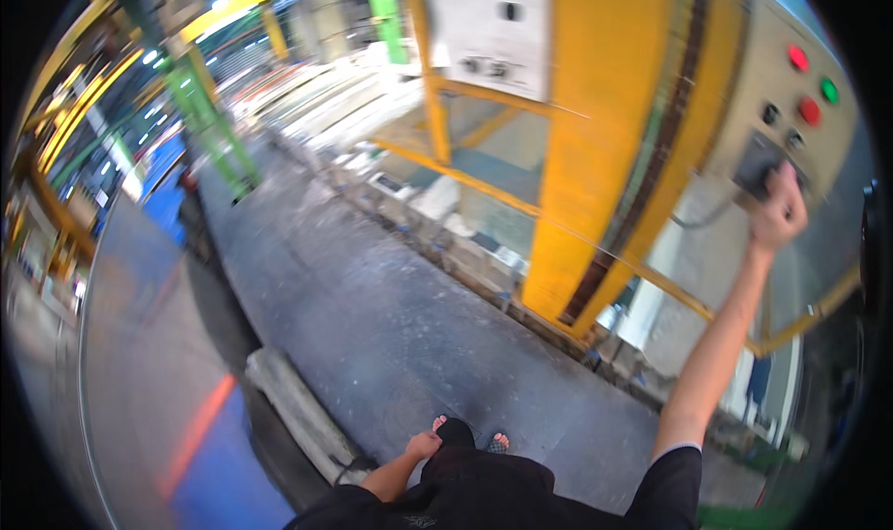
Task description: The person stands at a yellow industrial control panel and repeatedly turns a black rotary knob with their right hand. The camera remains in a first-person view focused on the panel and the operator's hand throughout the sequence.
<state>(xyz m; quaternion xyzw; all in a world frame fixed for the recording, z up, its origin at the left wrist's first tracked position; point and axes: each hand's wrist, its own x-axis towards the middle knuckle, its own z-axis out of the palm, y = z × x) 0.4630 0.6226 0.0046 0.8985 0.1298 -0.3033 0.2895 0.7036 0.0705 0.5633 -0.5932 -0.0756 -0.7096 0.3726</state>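
Over dark floor (pixel 372 279) we have open room between yellow column (pixel 581 158) and grey beam (pixel 296 409); our left hand (pixel 425 445) hangs in it, near beam's lower end. For our right hand (pixel 779 209), control panel (pixel 744 93) and its dark box (pixel 755 161) bar way forward; cable (pixel 712 219) loops just left, column beyond that. Left of column, gap opens under white panel (pixel 488 27), yellow rail (pixel 465 180) crossing below.
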